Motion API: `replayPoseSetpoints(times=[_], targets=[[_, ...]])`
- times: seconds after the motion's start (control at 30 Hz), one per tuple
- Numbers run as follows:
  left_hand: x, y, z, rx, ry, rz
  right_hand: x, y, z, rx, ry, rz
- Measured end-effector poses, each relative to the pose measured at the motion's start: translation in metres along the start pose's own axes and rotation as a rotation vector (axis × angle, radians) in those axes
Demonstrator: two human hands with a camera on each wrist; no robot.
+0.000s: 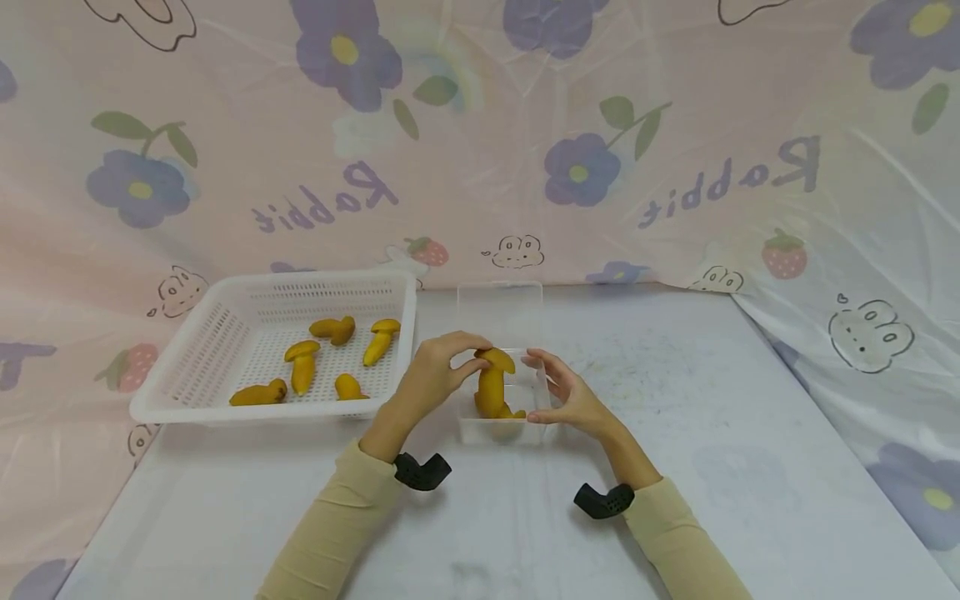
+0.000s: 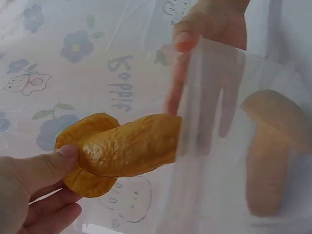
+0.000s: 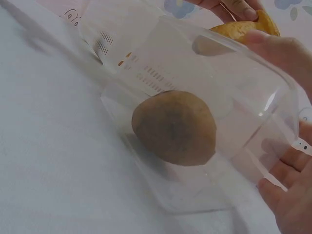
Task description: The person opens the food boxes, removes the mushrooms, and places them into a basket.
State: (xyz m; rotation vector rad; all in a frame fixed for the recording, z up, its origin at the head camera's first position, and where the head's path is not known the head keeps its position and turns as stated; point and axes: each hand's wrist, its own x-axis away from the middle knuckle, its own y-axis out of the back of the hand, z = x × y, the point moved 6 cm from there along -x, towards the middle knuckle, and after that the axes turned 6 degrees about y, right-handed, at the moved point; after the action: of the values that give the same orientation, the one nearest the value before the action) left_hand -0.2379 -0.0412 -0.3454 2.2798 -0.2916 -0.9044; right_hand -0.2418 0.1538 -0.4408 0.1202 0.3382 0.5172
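My left hand (image 1: pixel 435 367) pinches a yellow mushroom (image 1: pixel 492 375) by its cap, thumb on one side and fingers on the other. The stem points down into a clear plastic box (image 1: pixel 480 432), and in the left wrist view the stem's end passes behind the box's rim. Another mushroom (image 2: pixel 268 151) lies inside the box, seen blurred through the wall; its rounded cap (image 3: pixel 174 127) faces the right wrist camera. With thumb and fingers spread across the box's right end, my right hand (image 1: pixel 573 400) holds it.
Left of the box stands a white perforated basket (image 1: pixel 180 408) with several yellow mushrooms (image 1: pixel 302 371) in it. The box's clear lid (image 1: pixel 498 310) is folded back behind it. A patterned cloth (image 1: pixel 480 183) hangs behind the white table (image 1: pixel 675 400).
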Motion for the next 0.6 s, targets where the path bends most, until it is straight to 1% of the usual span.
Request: replayPoseSetpoints(times=[0.23, 0.4, 0.53, 0.6], targets=[[-0.001, 0.021, 0.004, -0.014, 0.045, -0.091, 0.000, 0.000, -0.001, 0.017, -0.010, -0.007], [0.001, 0.039, 0.007, -0.014, 0.072, -0.158, 0.000, 0.000, -0.001, 0.008, 0.003, -0.007], [0.005, 0.056, 0.012, -0.025, 0.084, -0.214, -0.001, 0.000, -0.002, 0.001, 0.014, -0.005], [0.007, 0.064, 0.017, -0.033, 0.102, -0.236, -0.001, 0.001, -0.003, 0.005, 0.018, -0.006]])
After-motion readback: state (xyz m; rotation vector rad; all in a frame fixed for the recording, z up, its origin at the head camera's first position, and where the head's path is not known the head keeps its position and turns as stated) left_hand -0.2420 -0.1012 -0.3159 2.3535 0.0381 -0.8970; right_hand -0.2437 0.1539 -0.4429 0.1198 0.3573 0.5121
